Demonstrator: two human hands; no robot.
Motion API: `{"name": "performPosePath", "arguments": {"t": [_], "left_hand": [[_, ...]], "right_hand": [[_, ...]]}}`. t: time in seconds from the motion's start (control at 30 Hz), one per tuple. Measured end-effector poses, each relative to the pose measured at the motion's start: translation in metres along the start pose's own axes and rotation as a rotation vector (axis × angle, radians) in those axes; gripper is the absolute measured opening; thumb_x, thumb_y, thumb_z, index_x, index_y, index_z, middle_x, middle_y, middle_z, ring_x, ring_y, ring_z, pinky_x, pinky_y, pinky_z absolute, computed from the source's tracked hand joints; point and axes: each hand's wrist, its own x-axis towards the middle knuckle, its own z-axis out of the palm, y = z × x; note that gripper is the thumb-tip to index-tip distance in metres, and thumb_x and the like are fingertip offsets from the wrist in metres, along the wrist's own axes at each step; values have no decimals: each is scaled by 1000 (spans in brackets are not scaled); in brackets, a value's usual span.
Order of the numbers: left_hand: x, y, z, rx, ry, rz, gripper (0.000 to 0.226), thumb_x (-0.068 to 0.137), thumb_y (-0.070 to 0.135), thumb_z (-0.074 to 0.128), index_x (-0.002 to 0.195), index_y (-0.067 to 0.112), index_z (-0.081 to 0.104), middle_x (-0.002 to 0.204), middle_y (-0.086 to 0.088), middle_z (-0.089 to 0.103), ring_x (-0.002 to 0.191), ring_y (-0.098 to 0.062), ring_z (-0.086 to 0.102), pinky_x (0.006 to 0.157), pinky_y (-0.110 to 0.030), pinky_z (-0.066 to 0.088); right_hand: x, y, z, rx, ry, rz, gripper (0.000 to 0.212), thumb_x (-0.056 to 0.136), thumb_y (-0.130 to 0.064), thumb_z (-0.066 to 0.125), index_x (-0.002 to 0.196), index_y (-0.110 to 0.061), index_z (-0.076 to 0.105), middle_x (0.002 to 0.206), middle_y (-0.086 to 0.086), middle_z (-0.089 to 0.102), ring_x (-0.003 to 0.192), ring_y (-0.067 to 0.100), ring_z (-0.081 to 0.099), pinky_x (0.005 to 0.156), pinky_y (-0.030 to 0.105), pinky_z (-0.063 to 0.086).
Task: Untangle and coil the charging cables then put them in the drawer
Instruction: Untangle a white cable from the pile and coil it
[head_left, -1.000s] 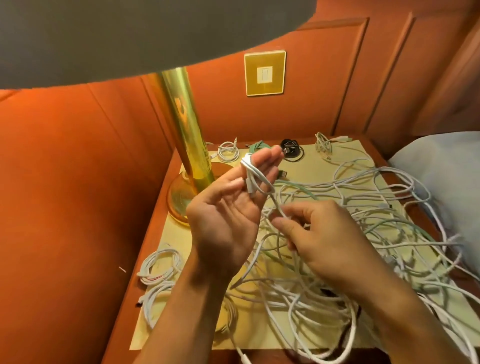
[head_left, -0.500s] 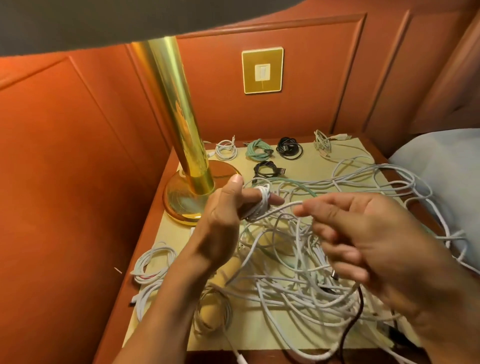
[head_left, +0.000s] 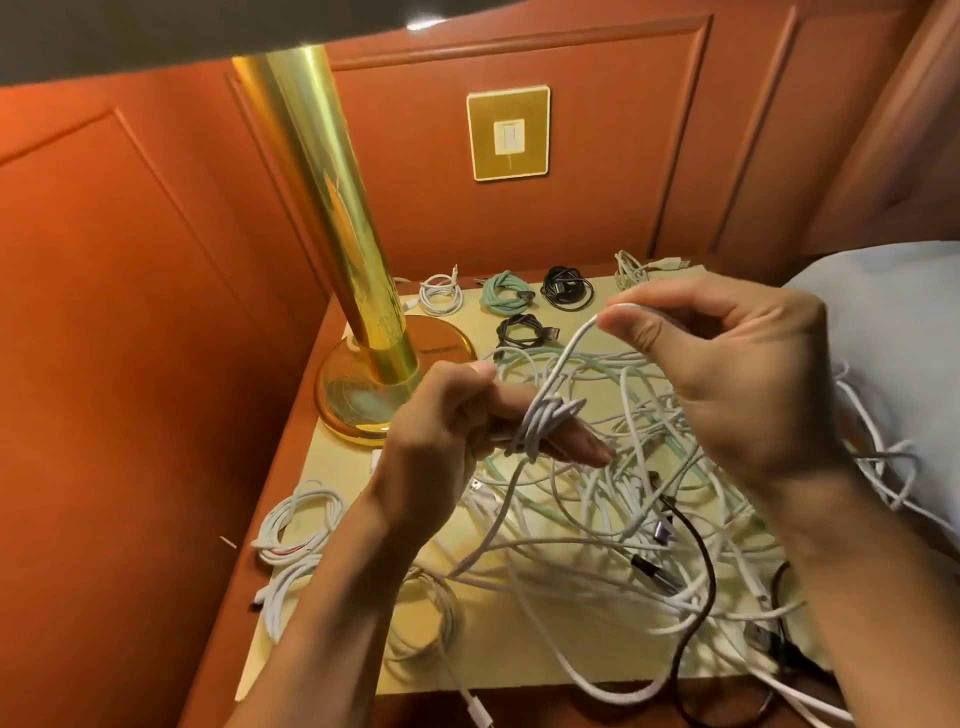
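A white cable (head_left: 543, 418) is looped several times around the outstretched fingers of my left hand (head_left: 457, 426), whose thumb presses the wraps. My right hand (head_left: 727, 364) is raised to the right and pinches the same cable's free run between thumb and forefinger. Below both hands lies a large tangle of white, pale green and black cables (head_left: 623, 519) on the cream mat (head_left: 337, 623). Coiled cables lie at the back: white (head_left: 440, 293), green (head_left: 503, 292), black (head_left: 566, 287), another black (head_left: 524, 332), and a pale one (head_left: 631, 270). No drawer is in view.
A brass lamp (head_left: 363, 332) stands at the back left of the nightstand, its shade overhead. Loose white coils (head_left: 298, 525) lie at the front left. A grey pillow (head_left: 893, 332) lies at the right. Orange wall panels and a gold switch plate (head_left: 508, 132) are behind.
My right hand has risen up and to the right, drawing the white cable taut. More wraps sit on my left fingers than a second ago, and that hand has turned palm down.
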Motion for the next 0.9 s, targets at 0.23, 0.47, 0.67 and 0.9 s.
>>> {"name": "performPosePath", "arguments": {"t": [0.23, 0.47, 0.67, 0.9], "left_hand": [[3, 8, -1, -431, 35, 56, 68, 92, 39, 27, 94, -10, 75, 94, -28, 72, 94, -40, 66, 91, -40, 55], [8, 16, -11, -1064, 153, 221, 63, 101, 28, 23, 139, -16, 48, 145, -34, 50, 140, -46, 46, 121, -44, 32], [7, 7, -1, -523, 377, 184, 64, 105, 29, 15, 133, -13, 52, 133, -27, 63, 130, -36, 59, 118, -45, 38], [2, -2, -4, 18, 337, 182, 59, 97, 27, 23, 127, 1, 66, 130, -8, 69, 130, -21, 59, 115, -45, 42]], "right_hand": [[-4, 31, 15, -50, -153, 194, 17, 85, -37, 73, 99, -29, 79, 89, -19, 76, 83, 3, 72, 71, 21, 58], [-19, 14, 22, -227, -512, 201, 15, 93, -37, 70, 97, -28, 80, 76, -15, 73, 66, 1, 64, 57, 16, 47], [-31, -15, 15, -505, -600, 13, 30, 89, -56, 57, 87, -30, 72, 61, -10, 61, 61, 6, 57, 52, 18, 36], [-30, -27, -9, -541, -459, -260, 22, 96, -44, 59, 93, -27, 72, 78, -16, 66, 68, 7, 61, 57, 37, 52]]}}
